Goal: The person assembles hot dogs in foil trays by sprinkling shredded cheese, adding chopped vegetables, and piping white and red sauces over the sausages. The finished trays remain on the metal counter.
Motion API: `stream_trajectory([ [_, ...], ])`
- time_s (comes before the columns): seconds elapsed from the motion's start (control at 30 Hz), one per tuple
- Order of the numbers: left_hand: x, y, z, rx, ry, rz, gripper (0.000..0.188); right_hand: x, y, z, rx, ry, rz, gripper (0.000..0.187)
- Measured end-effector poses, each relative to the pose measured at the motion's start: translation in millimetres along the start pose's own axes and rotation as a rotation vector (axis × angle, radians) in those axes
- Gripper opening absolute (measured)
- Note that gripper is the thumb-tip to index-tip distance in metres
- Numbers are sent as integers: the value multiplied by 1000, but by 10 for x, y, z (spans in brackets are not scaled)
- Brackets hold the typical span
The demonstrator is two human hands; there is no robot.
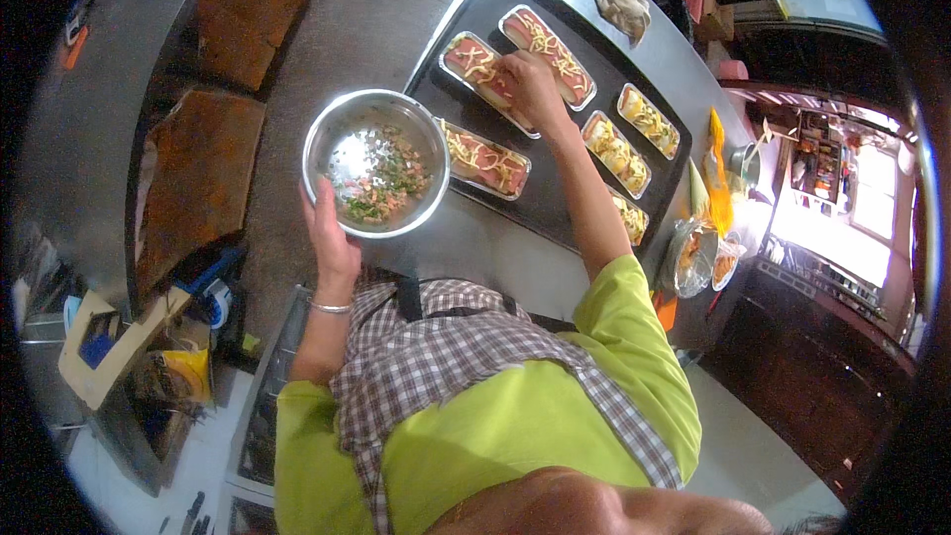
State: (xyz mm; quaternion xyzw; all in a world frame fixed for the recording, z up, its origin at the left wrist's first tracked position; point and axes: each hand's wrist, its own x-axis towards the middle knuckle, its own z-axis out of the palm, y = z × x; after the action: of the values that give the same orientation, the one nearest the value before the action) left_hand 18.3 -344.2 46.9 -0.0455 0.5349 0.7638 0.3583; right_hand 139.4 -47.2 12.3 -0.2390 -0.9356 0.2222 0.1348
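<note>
My left hand (335,243) grips the side of a steel mixing bowl (332,129), thumb along its outer wall. In the bowl lies a chopped green and pinkish mix (386,178). Over a large black baking tray (540,203), my right hand (533,89) hovers with its fingertips pinched together, touching or just above a long topped bun (475,69) in a foil pan. Whatever the pinch holds is hidden. Beside it is another bun with reddish slices and pale yellow strips (550,54). A third similar bun (485,160) sits next to the bowl.
On the tray's right side are smaller foil pans of yellow-topped buns (619,154). A crumpled cloth (609,0) lies beyond the tray. To the right stand a yellow piping bag (717,168) and a clear bowl (690,258). A cardboard box (99,347) is at lower left.
</note>
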Motion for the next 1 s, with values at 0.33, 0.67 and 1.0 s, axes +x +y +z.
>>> stream_trajectory([
  [0.33,46,-22,71,11,-25,5,44,-410,121,-186,33,18,134,14],
  [0.67,45,-86,85,13,-2,9,44,-644,153,-212,94,177,178,10],
  [1.0,-6,-5,185,31,-12,-5,45,-391,158,-65,141,216,156,12],
])
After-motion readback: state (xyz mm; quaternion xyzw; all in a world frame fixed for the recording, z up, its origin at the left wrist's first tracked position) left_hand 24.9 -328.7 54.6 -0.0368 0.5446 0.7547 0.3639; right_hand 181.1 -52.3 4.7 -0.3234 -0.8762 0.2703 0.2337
